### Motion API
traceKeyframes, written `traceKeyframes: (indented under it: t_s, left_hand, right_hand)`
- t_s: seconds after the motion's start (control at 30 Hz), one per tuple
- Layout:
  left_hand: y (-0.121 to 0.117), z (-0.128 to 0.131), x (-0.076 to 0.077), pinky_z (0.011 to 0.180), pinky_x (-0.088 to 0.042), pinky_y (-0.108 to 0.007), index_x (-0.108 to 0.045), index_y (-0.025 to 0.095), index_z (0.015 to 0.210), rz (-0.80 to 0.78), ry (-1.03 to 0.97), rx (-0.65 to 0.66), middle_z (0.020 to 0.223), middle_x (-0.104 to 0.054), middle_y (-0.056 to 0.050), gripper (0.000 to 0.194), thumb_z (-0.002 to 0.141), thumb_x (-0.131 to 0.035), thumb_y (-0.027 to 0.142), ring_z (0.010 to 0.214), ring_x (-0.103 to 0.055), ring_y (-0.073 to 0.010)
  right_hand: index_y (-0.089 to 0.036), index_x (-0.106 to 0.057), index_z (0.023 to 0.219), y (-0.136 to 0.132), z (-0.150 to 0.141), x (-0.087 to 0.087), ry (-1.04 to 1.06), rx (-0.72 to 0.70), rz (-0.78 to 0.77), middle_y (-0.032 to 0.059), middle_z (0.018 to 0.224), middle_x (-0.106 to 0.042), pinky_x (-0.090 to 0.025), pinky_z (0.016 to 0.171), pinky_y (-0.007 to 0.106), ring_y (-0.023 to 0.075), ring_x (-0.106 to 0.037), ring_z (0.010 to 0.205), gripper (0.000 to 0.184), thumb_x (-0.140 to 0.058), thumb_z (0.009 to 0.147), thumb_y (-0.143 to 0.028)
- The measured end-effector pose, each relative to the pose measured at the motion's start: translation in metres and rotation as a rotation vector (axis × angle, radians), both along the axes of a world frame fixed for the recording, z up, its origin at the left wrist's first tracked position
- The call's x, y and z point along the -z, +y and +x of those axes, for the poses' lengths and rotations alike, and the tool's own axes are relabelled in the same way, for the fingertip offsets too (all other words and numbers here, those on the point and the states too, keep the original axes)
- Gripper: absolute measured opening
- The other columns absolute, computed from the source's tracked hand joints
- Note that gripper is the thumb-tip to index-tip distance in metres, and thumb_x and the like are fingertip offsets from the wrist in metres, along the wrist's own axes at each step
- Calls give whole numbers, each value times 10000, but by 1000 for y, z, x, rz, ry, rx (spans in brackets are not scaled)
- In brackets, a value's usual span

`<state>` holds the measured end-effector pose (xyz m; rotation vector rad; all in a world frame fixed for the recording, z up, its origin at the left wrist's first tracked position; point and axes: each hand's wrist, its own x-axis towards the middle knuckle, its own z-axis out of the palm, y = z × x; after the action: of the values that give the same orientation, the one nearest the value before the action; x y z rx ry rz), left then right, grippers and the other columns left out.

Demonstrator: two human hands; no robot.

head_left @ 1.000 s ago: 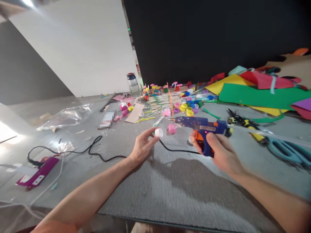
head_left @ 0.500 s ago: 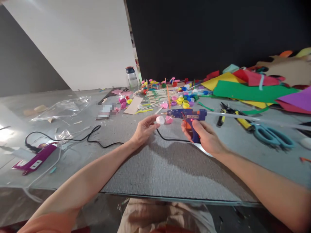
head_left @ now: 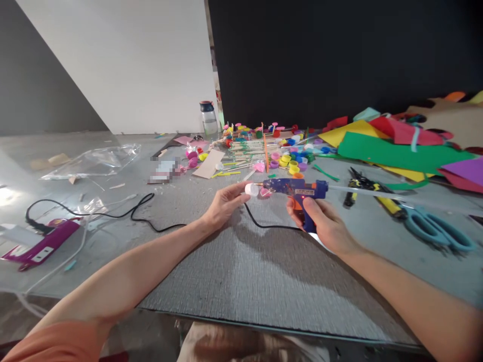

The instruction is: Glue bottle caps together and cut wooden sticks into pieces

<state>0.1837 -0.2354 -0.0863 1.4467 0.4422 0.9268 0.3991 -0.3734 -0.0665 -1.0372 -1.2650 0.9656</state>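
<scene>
My left hand [head_left: 223, 207] pinches a small white bottle cap [head_left: 250, 189] between thumb and fingers, just above the grey table [head_left: 264, 271]. My right hand [head_left: 323, 224] grips the handle of a blue and orange glue gun [head_left: 296, 188]. The gun's nozzle points left and meets the white cap. A clear glue stick [head_left: 362, 192] juts out of the gun's back to the right. Its black cord [head_left: 264, 225] runs down between my hands. A pink cap [head_left: 265, 192] lies on the table right behind the nozzle.
Several coloured bottle caps [head_left: 287, 162] and sticks lie at the back centre. Coloured paper sheets [head_left: 400, 151] pile at the right, with teal scissors [head_left: 433, 229] and yellow pliers [head_left: 377, 197] nearer. A purple device [head_left: 41, 246] with a black cable [head_left: 124, 216] sits left, beside a plastic bag [head_left: 94, 160].
The glue gun's nozzle has moved left to the white cap, which my left hand has lifted slightly toward it. The camera view has shifted a little.
</scene>
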Motion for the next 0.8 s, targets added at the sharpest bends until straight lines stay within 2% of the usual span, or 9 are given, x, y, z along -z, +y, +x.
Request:
traceKeyframes:
  t_s: [0.8]
  left_hand:
    - [-4, -3, -4, 1114, -411, -463, -725, 251, 1230, 54, 23, 24, 1269, -725, -79, 388, 851, -754, 333, 1199, -659, -264]
  right_hand:
    - [-202, -666, 891, 3, -2, 6, -30, 30, 26, 21, 787, -607, -368, 544, 305, 140, -483, 598, 372, -545, 961, -546]
